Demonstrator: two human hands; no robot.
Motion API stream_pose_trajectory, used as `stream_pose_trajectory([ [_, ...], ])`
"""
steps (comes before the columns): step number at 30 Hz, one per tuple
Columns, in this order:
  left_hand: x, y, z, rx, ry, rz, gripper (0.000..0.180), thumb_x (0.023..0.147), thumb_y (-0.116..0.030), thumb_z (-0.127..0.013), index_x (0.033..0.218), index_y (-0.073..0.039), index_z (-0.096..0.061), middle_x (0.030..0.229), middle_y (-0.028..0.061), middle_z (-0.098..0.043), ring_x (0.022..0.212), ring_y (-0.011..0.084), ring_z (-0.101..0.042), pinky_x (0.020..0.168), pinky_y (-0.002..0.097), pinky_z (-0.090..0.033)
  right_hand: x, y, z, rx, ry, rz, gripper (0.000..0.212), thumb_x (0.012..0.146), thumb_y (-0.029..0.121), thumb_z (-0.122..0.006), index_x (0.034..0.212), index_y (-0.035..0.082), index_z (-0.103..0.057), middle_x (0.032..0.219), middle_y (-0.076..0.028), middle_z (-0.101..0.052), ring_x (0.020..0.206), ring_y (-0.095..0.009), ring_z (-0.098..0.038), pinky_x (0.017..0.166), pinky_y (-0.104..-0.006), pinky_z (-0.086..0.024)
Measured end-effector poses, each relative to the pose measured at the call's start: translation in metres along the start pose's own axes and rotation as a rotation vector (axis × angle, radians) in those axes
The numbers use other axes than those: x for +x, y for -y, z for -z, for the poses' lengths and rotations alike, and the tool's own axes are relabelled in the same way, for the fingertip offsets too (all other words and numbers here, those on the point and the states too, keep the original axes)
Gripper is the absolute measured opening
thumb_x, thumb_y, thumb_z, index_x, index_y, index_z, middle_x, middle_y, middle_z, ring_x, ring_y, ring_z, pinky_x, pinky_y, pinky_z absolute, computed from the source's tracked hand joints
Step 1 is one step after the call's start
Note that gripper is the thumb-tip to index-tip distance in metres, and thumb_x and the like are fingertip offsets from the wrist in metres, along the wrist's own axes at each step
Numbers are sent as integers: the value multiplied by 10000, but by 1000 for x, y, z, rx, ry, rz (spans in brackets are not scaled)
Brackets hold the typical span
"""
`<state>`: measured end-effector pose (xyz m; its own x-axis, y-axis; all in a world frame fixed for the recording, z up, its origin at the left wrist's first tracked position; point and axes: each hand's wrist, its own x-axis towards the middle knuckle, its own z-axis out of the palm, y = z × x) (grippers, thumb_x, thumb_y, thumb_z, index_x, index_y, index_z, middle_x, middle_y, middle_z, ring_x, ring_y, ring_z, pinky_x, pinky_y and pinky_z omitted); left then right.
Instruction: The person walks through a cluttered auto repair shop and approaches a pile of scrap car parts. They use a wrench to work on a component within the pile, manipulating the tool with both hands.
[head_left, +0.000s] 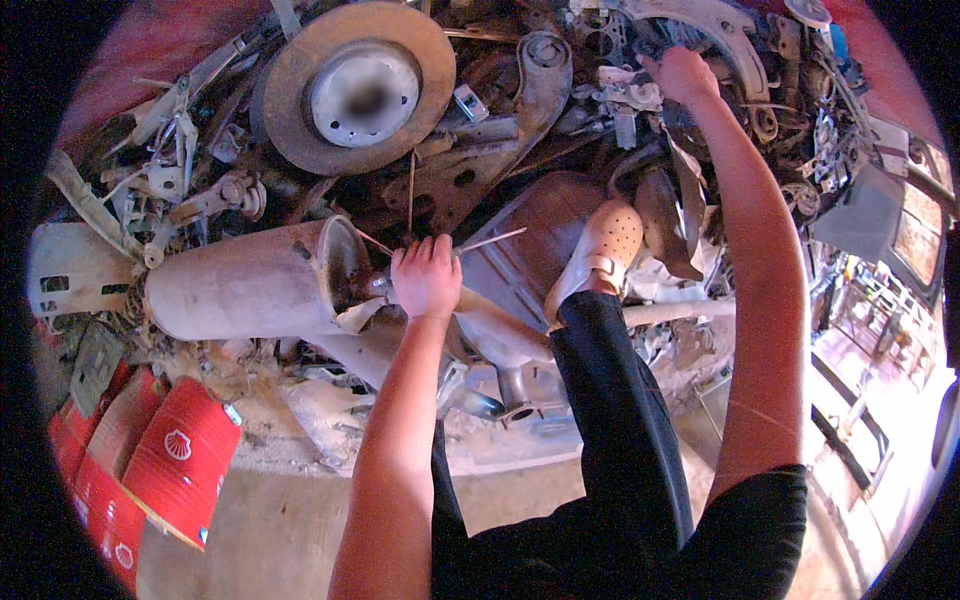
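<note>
My left hand (428, 277) is closed, its fingers curled over something among the scrap car parts, just past the end of a rusty cylindrical muffler (240, 282). A thin pale rod (495, 238) sticks out beside its knuckles; whether the fingers grip that rod cannot be made out. Farther off to the right, my right hand (685, 75) reaches into the heap with bent fingers at a small grey metal part (630, 92). What its fingertips hold is too small to name. Nearby lies a curved metal arm (735, 50).
A rusty brake disc (415, 100) lies at the far left of centre, near a control arm (545, 75). My foot in a beige clog (610, 240) stands on the heap. Red containers (180, 455) lie at the near left. Metal racks (870, 320) stand at the right.
</note>
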<state>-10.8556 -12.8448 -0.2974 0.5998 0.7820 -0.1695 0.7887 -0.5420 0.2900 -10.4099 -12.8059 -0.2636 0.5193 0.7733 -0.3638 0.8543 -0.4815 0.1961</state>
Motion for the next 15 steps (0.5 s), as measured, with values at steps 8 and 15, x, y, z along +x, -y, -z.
stream_pose_trajectory([
  [8, 4, -2, 0, 1, -48, -32, 219, 644, -207, -658, 818, -132, -549, 761, 36, -573, 766, 221, -564, 706, 374, -399, 6, -15, 4, 77, -111, 366, 449, 761, 367, -622, 1026, 8, -570, 950, -228, -598, 903, -366, -575, 818, -423, -454],
  [15, 1, 0, -2, 18, -94, -46, 227, 644, -213, -653, 818, -129, -533, 763, 28, -571, 749, 210, -563, 703, 365, -401, -8, 18, 19, -67, -15, -7, 530, 842, 508, -440, 852, 14, -633, 841, -223, -625, 820, -375, -609, 722, -476, -487],
])
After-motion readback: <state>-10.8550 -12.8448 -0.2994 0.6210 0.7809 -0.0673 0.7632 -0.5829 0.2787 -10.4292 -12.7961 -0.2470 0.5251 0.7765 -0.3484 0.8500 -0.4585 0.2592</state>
